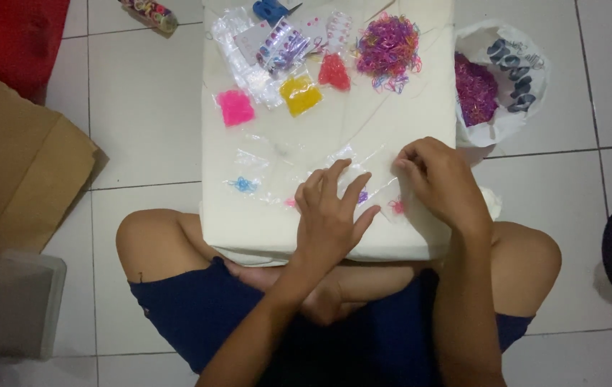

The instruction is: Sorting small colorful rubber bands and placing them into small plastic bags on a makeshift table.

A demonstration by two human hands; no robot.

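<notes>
1. Head view: a person sits cross-legged on a tiled floor (148,143) with a white cushion (248,222) resting against the knees.
2. The left hand (331,211) lies flat on the cushion, fingers spread wide, pressing on a clear plastic bag (363,161); it grips nothing.
3. The right hand (438,179) is curled, its fingertips pinched narrow at the right edge of the same clear bag; it seems to nip the film, though the blur makes this unsure.
4. Small coloured bits show beside the hands: a purple one (362,196) between the left fingers and a pink one (396,207) just below the right hand.
5. Farther up the cushion lie a pink packet (235,107), a yellow packet (300,94) and a red packet (334,72), near one another.
6. A loose heap of pink and purple elastic bands (389,50) sits at the top right of the cushion.
7. A white plastic sack (514,79) holding purple bands stands on the floor just beside the cushion's right edge.
</notes>
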